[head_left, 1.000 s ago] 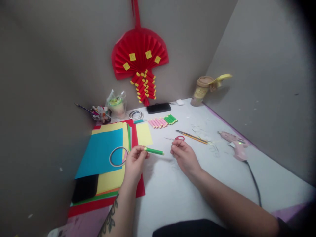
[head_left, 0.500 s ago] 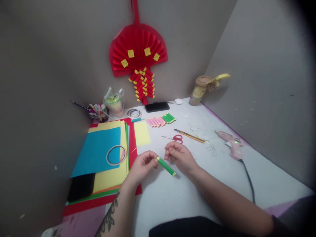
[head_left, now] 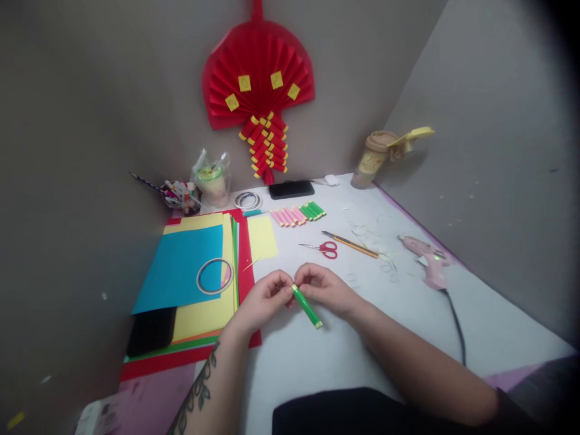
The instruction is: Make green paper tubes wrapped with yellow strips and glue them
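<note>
A thin green paper roll (head_left: 307,306) with yellow bands at its ends is held over the white table, slanting down toward me. My left hand (head_left: 263,300) pinches its upper end. My right hand (head_left: 324,289) has its fingertips closed at that same end, touching the roll. Both hands sit just right of a stack of coloured paper sheets (head_left: 190,272), on which a ring of tape (head_left: 214,276) lies.
Pink and green finished rolls (head_left: 296,214) lie in a row further back. Red scissors (head_left: 322,248), pencils (head_left: 350,244) and a pink glue gun (head_left: 428,260) with its cord lie to the right. A red paper fan ornament (head_left: 258,78) hangs on the wall; a phone (head_left: 290,189), cup (head_left: 372,158) and pen pot (head_left: 181,196) stand behind.
The green roll has swung from pointing right to slanting toward me. My right hand has come in from apart and closed on the roll's upper end beside my left hand.
</note>
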Tool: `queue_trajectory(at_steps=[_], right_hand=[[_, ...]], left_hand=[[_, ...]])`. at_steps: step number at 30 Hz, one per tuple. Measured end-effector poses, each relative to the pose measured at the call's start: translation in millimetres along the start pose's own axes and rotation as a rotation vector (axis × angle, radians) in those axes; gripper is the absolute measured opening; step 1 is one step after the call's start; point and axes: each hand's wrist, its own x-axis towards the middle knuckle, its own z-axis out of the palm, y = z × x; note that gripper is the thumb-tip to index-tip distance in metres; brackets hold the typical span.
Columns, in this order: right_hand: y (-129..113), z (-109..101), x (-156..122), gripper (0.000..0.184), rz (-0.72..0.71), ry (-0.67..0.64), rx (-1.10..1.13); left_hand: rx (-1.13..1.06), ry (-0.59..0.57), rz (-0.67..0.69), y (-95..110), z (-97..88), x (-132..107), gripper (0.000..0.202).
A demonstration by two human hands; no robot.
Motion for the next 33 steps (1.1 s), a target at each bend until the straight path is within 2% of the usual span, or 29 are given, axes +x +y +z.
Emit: queue_trajectory(at_steps=[5, 9, 11, 13, 16, 21, 29, 33], right_hand=[[0, 3, 0, 0.024, 0.032, 0.03, 0.034], [0, -1, 0, 0.039, 0.053, 0.104, 0.077], [-2, -6, 0, 0.043, -0.053, 0.155, -0.067], [-5, -9, 0, 0.035, -0.236, 0.21, -0.367], [-5, -9, -1, 0.02, -0.448, 0.26, -0.78], [2, -2, 0, 0.011, -0.499, 0.266, -1.044], [3, -6, 1, 0.005, -0.492, 0.31, -1.098], [3, -7, 2, 0.005, -0.497, 0.284, -1.043]], left_hand=[[0.019, 0.063, 0.015, 1, 1.0, 1, 0.023], [0.129, 0.262, 0.084, 1, 2.9, 2, 0.021], [0.234, 0.369, 0.14, -1, 4.0, 2, 0.017], [0.346, 0.426, 0.205, -3, 5.4, 3, 0.013], [0.432, 0.443, 0.253, -7, 9.2, 4, 0.011], [0.372, 0.47, 0.176, -14, 16.5, 8, 0.012], [0.23, 0.442, 0.148, -24, 14.0, 11, 0.018], [0.371, 0.414, 0.223, -23, 10.7, 12, 0.027]])
